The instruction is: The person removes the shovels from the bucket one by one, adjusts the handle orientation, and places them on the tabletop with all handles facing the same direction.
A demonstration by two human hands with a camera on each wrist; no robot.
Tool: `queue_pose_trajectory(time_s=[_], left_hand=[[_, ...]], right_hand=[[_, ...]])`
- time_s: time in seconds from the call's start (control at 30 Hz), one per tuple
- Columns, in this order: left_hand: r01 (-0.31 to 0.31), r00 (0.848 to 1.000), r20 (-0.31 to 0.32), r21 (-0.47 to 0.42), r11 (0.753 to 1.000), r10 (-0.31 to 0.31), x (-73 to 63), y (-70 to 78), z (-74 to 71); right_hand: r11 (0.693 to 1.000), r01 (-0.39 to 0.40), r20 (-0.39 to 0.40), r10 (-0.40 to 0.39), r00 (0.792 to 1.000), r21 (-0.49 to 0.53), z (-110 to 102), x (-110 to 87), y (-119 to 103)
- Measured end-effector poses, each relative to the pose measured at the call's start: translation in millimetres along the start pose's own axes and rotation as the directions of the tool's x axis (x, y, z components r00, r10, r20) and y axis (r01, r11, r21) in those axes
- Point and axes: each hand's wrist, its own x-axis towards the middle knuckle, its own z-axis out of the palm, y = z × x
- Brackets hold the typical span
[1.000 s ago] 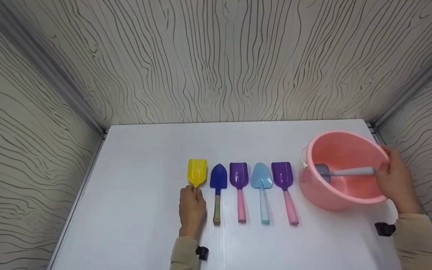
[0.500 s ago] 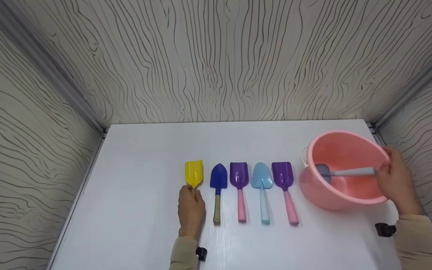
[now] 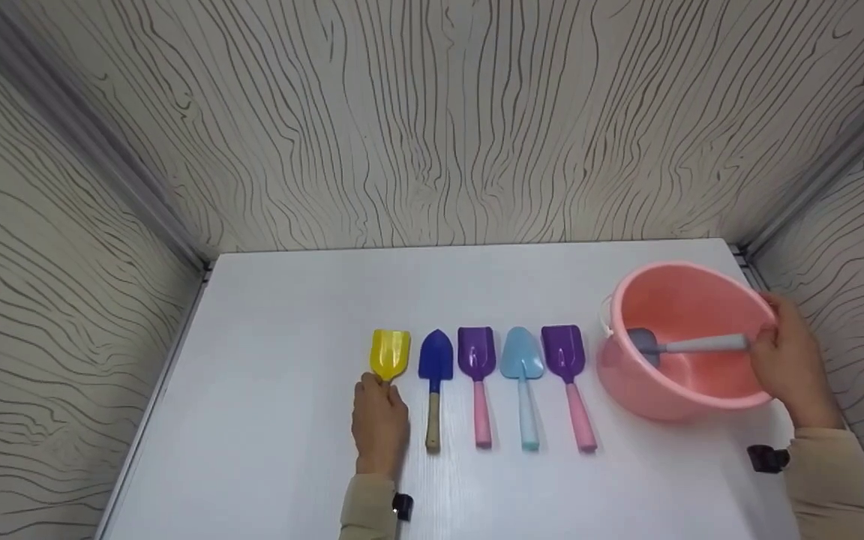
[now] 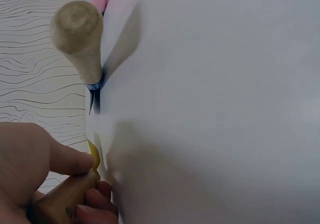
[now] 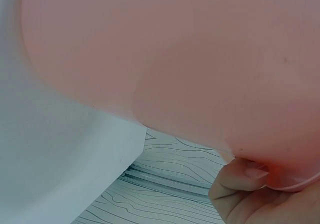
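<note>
My left hand point(image 3: 380, 426) grips the wooden handle point(image 4: 65, 196) of a yellow toy shovel point(image 3: 390, 353), thumb and fingers curled round it close to the blade. The blade points away from me, at the left end of a row of shovels. Just right of it lies a dark blue trowel point(image 3: 436, 355) with a wooden handle. At the right, my right hand point(image 3: 793, 360) pinches the rim of a pink bucket point(image 3: 657, 394), which stands tilted with its mouth toward me. Inside the bucket rests a grey trowel point(image 3: 706, 344) with a pale handle.
Farther right in the row lie a purple shovel point(image 3: 477, 352) with a pink handle, a light blue trowel point(image 3: 522, 354) and a second purple shovel point(image 3: 564, 352). The white table point(image 3: 267, 322) is enclosed by wood-patterned panels point(image 3: 432, 127) at the back and sides.
The yellow shovel has shifted a little left and toward me in my left hand. My right hand and the bucket have stayed in place.
</note>
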Motion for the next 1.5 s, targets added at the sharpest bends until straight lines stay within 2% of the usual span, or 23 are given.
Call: queue_pose_trajectory(time_s=[0.23,0.4,0.8,1.13,1.3,1.5], left_hand=[[0.023,1.000,-0.008,0.055,0.998,-0.022,1.6,2.5,0.4],[-0.003,0.999,-0.050,0.127,0.992,0.009,4.1,1.7,1.3],[0.000,0.997,-0.073,0.177,0.984,0.013,1.9,0.0,5.8],[0.005,0.998,-0.063,0.163,0.987,0.005,0.7,0.9,5.4],[0.020,0.999,-0.053,0.165,0.986,-0.011,0.2,3.1,3.5],[0.009,0.995,-0.096,0.217,0.976,0.012,0.2,13.7,-1.4]], right_hand=[[1.000,0.004,0.005,-0.004,1.000,0.004,0,-0.3,1],[1.000,0.008,-0.005,-0.008,1.000,0.007,2,0.5,2],[0.999,0.037,-0.031,-0.037,0.999,-0.003,3,2.6,2],[1.000,0.000,0.009,0.000,1.000,-0.002,1,0.8,1],[1.000,0.004,0.004,-0.004,1.000,0.000,1,1.7,0],[1.000,0.001,0.012,-0.001,1.000,0.003,1,0.7,0]])
